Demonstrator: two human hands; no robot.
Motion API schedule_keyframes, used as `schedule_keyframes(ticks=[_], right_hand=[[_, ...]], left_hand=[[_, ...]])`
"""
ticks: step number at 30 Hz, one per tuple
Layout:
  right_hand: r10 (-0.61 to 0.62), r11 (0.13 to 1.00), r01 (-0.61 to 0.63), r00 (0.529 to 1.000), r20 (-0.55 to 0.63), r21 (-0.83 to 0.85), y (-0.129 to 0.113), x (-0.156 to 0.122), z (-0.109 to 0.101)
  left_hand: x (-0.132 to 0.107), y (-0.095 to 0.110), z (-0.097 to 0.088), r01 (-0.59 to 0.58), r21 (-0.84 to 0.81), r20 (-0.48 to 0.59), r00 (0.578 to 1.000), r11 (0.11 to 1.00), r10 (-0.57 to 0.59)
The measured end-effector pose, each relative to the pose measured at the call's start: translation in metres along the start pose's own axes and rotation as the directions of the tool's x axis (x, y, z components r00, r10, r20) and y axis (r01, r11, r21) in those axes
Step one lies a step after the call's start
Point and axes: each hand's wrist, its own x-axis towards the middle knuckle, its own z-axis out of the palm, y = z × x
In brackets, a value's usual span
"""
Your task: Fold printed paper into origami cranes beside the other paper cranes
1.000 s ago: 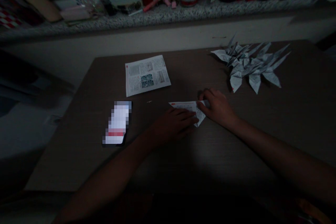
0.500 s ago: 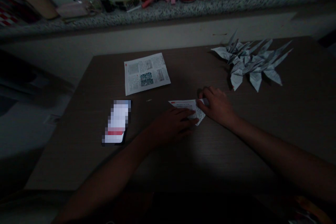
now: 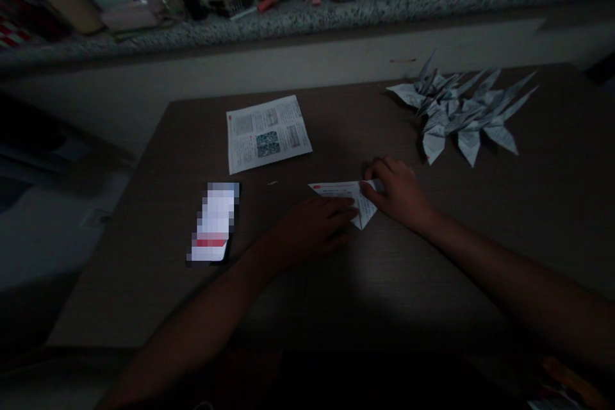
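- Left hand (image 3: 312, 230) is drawing back slightly from the folded paper (image 3: 343, 195) compared with a moment ago, leaving more of the paper's lower flap showing.
- Left fingers (image 3: 339, 205) are lying flat and close together, with the tips resting on the paper and pressing it down.
- Right hand (image 3: 396, 192) is staying curled at the paper's right corner, thumb and fingers closing around it; pinch cannot be told in this dark.
- Folded paper is lying flat on the table (image 3: 144, 288) between both hands, a printed triangle with its point toward the person.
- Printed sheet (image 3: 266, 134) is lying up-left of the paper, well apart from both hands.
- Phone (image 3: 214, 224), its screen pixelated, is lying left of the left hand, near it but not touching.
- Paper cranes (image 3: 456, 118) are sitting in a heap up-right of the right hand, near the far edge.
- Folded paper is sitting well in from every table edge.
- Stone ledge (image 3: 307, 19) is running behind the table, holding bottles and small items.
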Motion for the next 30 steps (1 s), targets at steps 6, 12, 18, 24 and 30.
schedule_keyframes(ticks=[6, 12, 18, 24, 30], right_hand=[[-0.005, 1.000, 0.005, 1.000, -0.005, 0.020, 0.002, 0.000, 0.001], [-0.003, 1.000, 0.003, 1.000, -0.025, -0.007, -0.001, 0.000, 0.001], [0.000, 1.000, 0.000, 1.000, -0.018, -0.014, -0.001, 0.000, 0.001], [-0.001, 1.000, 0.000, 1.000, -0.016, -0.021, 0.000, 0.001, 0.001], [0.005, 0.999, -0.006, 1.000, -0.018, -0.037, -0.001, 0.001, 0.002]], left_hand=[[0.004, 0.003, 0.006, 0.024, 0.049, -0.030, 0.999, 0.999, -0.022], [0.005, 0.003, 0.003, 0.012, 0.026, -0.036, 0.999, 1.000, -0.011], [0.001, 0.002, -0.002, -0.032, 0.031, -0.014, 0.999, 0.999, 0.032], [-0.001, 0.001, -0.004, -0.055, 0.027, 0.010, 0.998, 0.998, 0.054], [-0.003, 0.004, -0.010, -0.059, -0.001, 0.038, 0.998, 0.998, 0.059]])
